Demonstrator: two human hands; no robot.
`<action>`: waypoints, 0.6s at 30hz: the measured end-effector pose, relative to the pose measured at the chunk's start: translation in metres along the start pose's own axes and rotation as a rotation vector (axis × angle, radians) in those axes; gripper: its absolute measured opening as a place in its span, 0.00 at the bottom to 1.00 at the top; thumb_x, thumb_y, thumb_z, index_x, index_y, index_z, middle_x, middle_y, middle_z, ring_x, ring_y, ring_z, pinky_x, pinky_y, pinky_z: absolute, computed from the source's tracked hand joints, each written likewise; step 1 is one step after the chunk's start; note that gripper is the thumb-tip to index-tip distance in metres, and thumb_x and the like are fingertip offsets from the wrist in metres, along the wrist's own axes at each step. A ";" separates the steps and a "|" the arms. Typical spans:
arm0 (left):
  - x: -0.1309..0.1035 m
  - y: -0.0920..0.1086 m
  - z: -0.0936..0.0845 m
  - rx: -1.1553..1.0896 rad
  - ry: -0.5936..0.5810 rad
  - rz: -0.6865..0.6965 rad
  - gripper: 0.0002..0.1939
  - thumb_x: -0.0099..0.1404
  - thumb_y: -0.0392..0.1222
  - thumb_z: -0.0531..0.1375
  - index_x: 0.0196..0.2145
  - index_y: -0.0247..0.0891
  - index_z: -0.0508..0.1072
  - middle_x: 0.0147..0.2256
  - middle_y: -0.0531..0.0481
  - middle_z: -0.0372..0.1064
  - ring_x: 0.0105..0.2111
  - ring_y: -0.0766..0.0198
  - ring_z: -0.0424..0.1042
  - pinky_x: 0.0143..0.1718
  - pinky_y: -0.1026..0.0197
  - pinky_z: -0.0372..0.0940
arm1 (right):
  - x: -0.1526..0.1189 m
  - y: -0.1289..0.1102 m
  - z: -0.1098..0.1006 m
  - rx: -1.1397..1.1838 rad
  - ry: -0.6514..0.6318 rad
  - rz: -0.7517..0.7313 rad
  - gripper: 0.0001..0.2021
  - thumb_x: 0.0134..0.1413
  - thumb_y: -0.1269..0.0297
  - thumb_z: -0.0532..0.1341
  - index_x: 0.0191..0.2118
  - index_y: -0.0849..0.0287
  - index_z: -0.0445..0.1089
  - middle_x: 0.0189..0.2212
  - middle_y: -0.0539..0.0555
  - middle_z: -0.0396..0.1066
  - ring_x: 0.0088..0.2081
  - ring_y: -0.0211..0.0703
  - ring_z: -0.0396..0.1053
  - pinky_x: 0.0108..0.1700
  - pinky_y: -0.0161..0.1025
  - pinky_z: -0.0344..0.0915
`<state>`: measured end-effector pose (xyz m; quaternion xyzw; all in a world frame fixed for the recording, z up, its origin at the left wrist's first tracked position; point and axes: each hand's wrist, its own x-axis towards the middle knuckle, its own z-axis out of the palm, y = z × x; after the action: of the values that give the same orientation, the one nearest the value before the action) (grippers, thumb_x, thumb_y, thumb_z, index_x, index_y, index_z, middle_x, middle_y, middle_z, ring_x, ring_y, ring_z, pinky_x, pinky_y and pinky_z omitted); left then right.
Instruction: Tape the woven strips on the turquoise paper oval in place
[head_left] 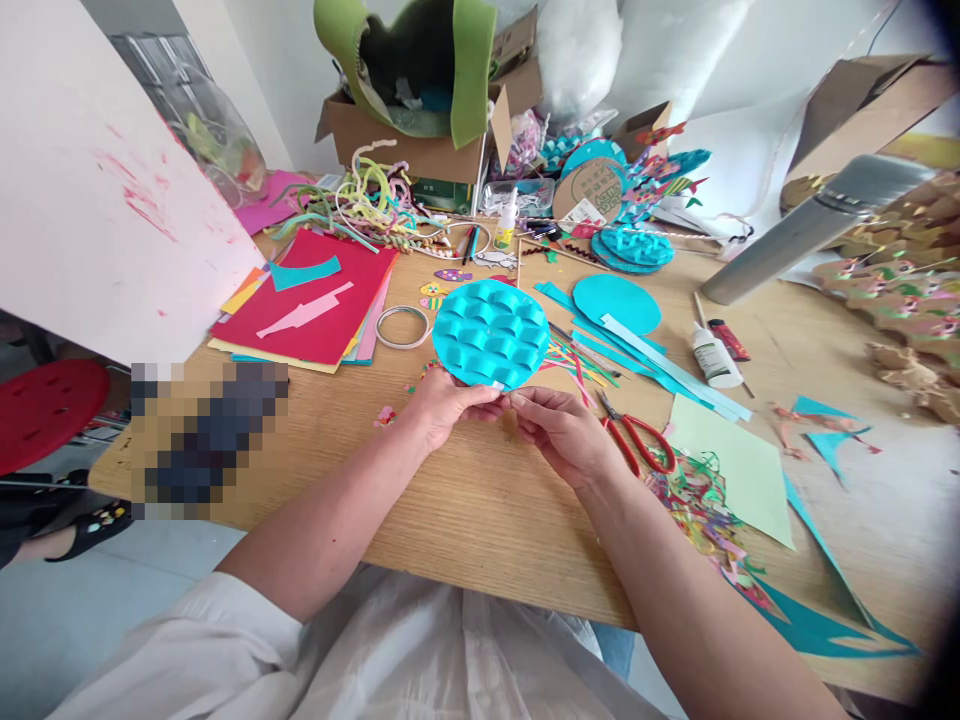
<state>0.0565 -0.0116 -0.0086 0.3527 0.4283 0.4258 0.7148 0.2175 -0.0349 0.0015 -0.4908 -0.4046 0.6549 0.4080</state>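
Observation:
My left hand grips the lower rim of a round turquoise paper disc, its face covered in rows of raised paper loops. The disc is tilted up above the table. Close to the same lower rim, my right hand is closed in a pinch; what lies between its fingertips is too small to make out. A small white bit shows at the rim between the hands. Red-handled scissors lie beside my right wrist. Behind the disc are a plain turquoise paper circle and turquoise paper strips.
Left are a tape roll and stacked coloured paper. Right stand a white glue bottle and a grey cylinder. Paper scraps and a pale green sheet lie near my right forearm. Pipe cleaners are piled behind.

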 end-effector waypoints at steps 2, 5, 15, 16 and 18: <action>0.000 0.000 0.000 -0.003 0.002 0.002 0.13 0.44 0.36 0.70 0.30 0.32 0.78 0.27 0.47 0.77 0.26 0.63 0.76 0.28 0.62 0.70 | 0.000 0.000 0.000 -0.001 0.003 0.005 0.17 0.33 0.52 0.71 0.25 0.61 0.75 0.18 0.47 0.63 0.20 0.32 0.53 0.22 0.34 0.48; 0.000 -0.002 0.000 -0.012 0.003 0.004 0.12 0.44 0.36 0.70 0.30 0.33 0.77 0.27 0.47 0.77 0.26 0.63 0.76 0.28 0.61 0.71 | 0.000 0.001 -0.002 -0.083 0.010 -0.039 0.17 0.36 0.51 0.70 0.25 0.61 0.75 0.17 0.47 0.62 0.20 0.32 0.53 0.22 0.35 0.48; 0.000 0.000 0.000 -0.019 -0.015 -0.002 0.12 0.45 0.36 0.69 0.30 0.32 0.78 0.27 0.46 0.77 0.26 0.62 0.76 0.28 0.62 0.70 | -0.001 0.002 -0.004 -0.280 0.049 -0.154 0.16 0.45 0.51 0.66 0.29 0.61 0.77 0.19 0.49 0.67 0.21 0.34 0.55 0.24 0.36 0.50; 0.000 0.000 0.000 -0.019 -0.013 -0.002 0.11 0.44 0.36 0.69 0.29 0.32 0.78 0.27 0.46 0.77 0.26 0.62 0.76 0.28 0.62 0.70 | -0.001 0.002 -0.004 -0.286 0.047 -0.160 0.16 0.45 0.51 0.66 0.29 0.61 0.77 0.19 0.49 0.67 0.21 0.34 0.55 0.24 0.36 0.50; 0.000 0.000 0.001 -0.018 -0.008 -0.001 0.12 0.45 0.36 0.69 0.30 0.32 0.78 0.28 0.46 0.77 0.26 0.62 0.76 0.28 0.61 0.71 | -0.001 0.003 -0.004 -0.301 0.048 -0.162 0.15 0.46 0.51 0.66 0.30 0.61 0.77 0.19 0.49 0.66 0.21 0.34 0.56 0.24 0.36 0.51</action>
<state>0.0573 -0.0120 -0.0083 0.3477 0.4216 0.4280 0.7198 0.2211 -0.0363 -0.0013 -0.5277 -0.5265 0.5399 0.3909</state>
